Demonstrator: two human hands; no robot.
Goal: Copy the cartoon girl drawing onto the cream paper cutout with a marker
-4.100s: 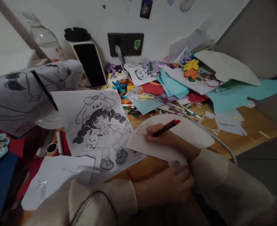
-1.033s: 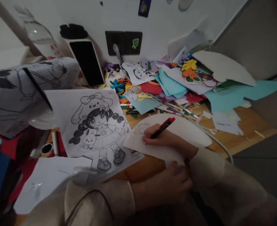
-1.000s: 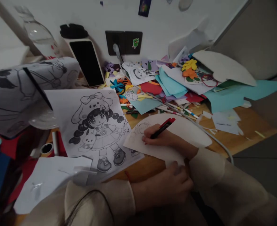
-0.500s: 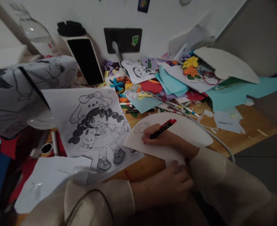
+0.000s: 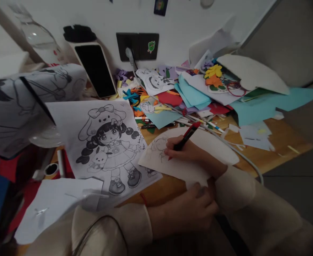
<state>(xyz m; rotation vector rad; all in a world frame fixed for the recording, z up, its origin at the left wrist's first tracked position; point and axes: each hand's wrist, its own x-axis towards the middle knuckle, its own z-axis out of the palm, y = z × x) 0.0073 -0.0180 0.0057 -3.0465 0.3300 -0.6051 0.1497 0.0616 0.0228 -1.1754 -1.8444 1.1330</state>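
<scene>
My right hand [image 5: 184,153] is closed around a black and red pen [image 5: 187,136], its tip down by a sketch on a white fan-shaped sheet [image 5: 215,145]. Faint pencil-like lines of a small figure [image 5: 158,145] show at the sheet's left side, partly covered by my fingers. At the sheet's lower tab, my left hand [image 5: 190,209] is closed, thumb and curled fingers gripping it; part of the tab is hidden. Left of the sheet lies a printed drawing [image 5: 113,149] of a character with braids and a dog-shaped hat.
Behind the sheet, a white cable [image 5: 241,155] crosses a heap of coloured paper scraps [image 5: 169,97]. A phone [image 5: 95,69] leans upright against a black-lidded bottle [image 5: 79,33]. Another white fan shape [image 5: 260,73] rests at back right. Loose white paper [image 5: 57,199] lies at front left.
My right hand has turned and the pen now stands steeper, its tip lower on the sketch. More lines of the sketch are visible. My left hand keeps its place.
</scene>
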